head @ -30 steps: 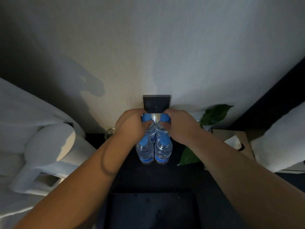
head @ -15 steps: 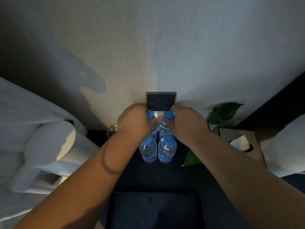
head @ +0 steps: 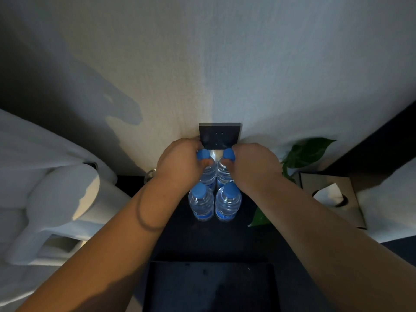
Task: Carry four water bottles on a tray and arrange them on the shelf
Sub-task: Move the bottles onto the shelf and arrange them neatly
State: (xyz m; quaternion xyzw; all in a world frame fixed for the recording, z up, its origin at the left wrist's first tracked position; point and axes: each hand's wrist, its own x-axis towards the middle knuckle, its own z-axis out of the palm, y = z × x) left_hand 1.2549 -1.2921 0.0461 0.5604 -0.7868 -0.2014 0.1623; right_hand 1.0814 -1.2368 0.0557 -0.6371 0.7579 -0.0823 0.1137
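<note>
Fingers (head: 203,164) of the left hand (head: 180,163) curl around the neck of the back left bottle (head: 208,174), just under its blue cap. The right hand (head: 254,165) pinches the back right bottle (head: 222,174) the same way. I think holding up high like this lets each hand nudge a bottle into place without bumping the others.

Behind it all is a pale wall (head: 225,64), so the back bottles can go no further. The dark shelf (head: 202,239) holds all four bottles, standing up in a neat square. The black tray (head: 211,287) lies near the person and looks bare, so I think the carrying part is done. A brown tissue box (head: 333,199) sits off to the right, well apart from the bottles. A green plant leaf (head: 308,152) pokes in beside the right hand. A dark wall socket (head: 219,135) sits just above the caps.

The front left bottle (head: 201,204) and front right bottle (head: 227,204) stand side by side, touching or nearly so. Nobody holds them. The back pair stands right behind them, close to the wall.
</note>
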